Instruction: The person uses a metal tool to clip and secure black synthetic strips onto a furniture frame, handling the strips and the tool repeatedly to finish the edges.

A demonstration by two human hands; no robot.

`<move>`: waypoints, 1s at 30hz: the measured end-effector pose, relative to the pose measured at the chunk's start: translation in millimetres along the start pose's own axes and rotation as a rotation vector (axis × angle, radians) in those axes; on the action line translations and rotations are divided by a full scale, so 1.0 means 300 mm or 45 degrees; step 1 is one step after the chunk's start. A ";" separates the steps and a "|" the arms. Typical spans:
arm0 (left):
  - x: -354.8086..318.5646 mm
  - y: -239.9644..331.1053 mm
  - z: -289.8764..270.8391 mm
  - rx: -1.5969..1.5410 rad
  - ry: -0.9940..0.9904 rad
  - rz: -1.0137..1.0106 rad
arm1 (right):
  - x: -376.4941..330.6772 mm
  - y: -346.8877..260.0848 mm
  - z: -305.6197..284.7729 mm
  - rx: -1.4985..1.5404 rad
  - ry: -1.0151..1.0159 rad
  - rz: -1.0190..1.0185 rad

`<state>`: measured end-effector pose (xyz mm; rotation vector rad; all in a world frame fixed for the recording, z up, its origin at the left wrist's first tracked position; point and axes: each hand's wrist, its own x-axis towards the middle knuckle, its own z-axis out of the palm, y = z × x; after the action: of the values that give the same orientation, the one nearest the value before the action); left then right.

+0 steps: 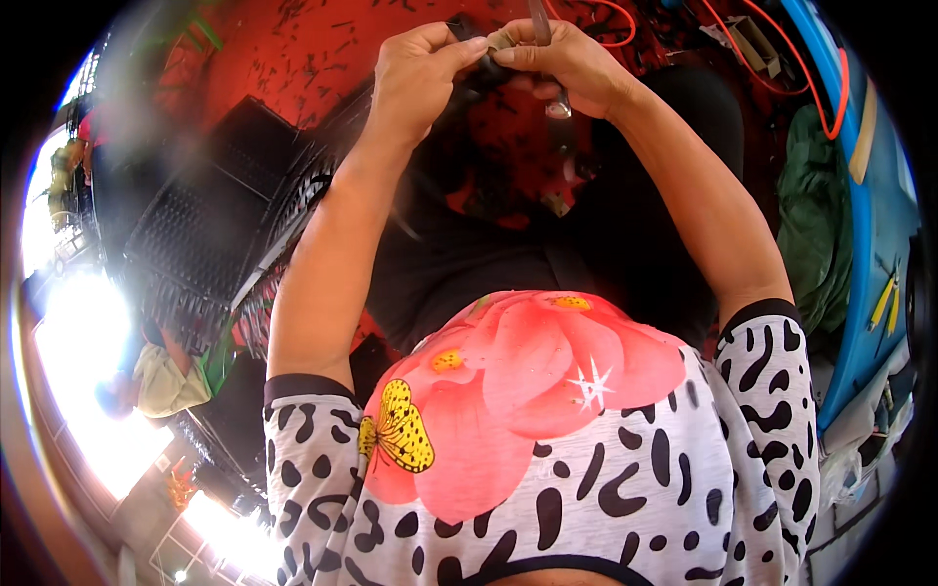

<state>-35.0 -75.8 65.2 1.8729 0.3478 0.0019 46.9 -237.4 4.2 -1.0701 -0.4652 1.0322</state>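
Observation:
Both of my hands are raised in front of me at the top of the head view, with their fingertips almost meeting. My left hand (420, 73) is closed, thumb against fingers, on a small dark piece. In my right hand (576, 68), the thumb and index finger pinch at the same spot. A narrow brownish strip (539, 20) runs up out of the right hand. Below that hand hangs a dark strap-like piece with a shiny metal part (558, 110). The fingers hide most of what they hold, and its kind cannot be made out.
Black woven panels (200, 230) with loose strip ends stand at my left. Dark scraps litter the red floor (293, 49). To the right are a dark green bag (816, 215), an orange hose (842, 98), a cardboard box (754, 44) and yellow-handled pliers (884, 303) on a blue surface (860, 342).

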 end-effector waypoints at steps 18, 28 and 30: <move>0.063 -0.047 -0.005 -0.181 -0.094 -0.268 | -0.026 -0.055 0.055 0.426 0.263 0.120; -0.097 -0.010 -0.004 1.253 0.039 0.578 | 0.001 0.021 -0.057 0.097 0.505 0.107; -0.086 -0.019 -0.030 1.254 0.023 0.597 | -0.004 0.008 -0.030 0.024 0.519 0.108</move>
<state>-62.7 -72.0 67.3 2.8934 -0.1345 0.1967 51.9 -242.7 -1.6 -1.2547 -0.0808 0.8606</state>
